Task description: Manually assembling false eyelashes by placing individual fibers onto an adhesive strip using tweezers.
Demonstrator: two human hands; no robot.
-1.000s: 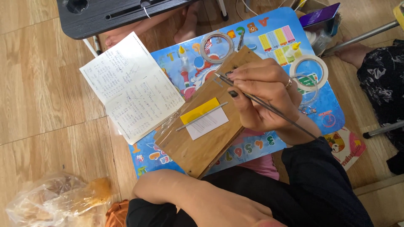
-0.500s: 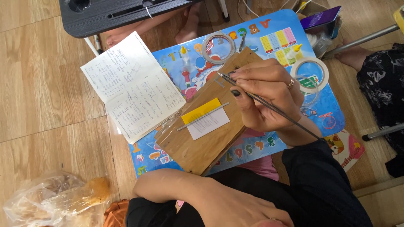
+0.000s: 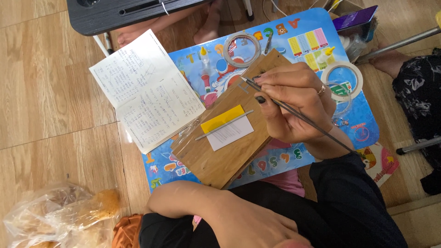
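- Wooden board lay tilted across a blue kids' mat on the wood floor, centre of view.
- R hand hovered over the board's upper right corner, fingers pressed together, pinching a thin metal rod like a pen.
- Rod's tip pointed up-left, at or just above the board's top edge; can't tell if it touched. Its other end ran down-right past the wrist.
- Ring on one finger of that hand, dark nail polish on the thumb.
- Yellow slip and white slip lay mid-board, touching each other, with a second thin rod resting diagonally across them.
- L hand not in view; only the L forearm showed, bent along the bottom edge below the board, so its grip can't be told.
- Open notebook, handwriting all over, sat left of the board, its lower right corner touching the board's edge.
- Clear tape roll on the mat just above the board; a white tape roll right of the hand.
- Small glue bottle w/ yellow cap lay near the notebook's top right.
- Crinkled plastic bag in the bottom left corner, well apart from the mat.
- Black tray along the top edge.
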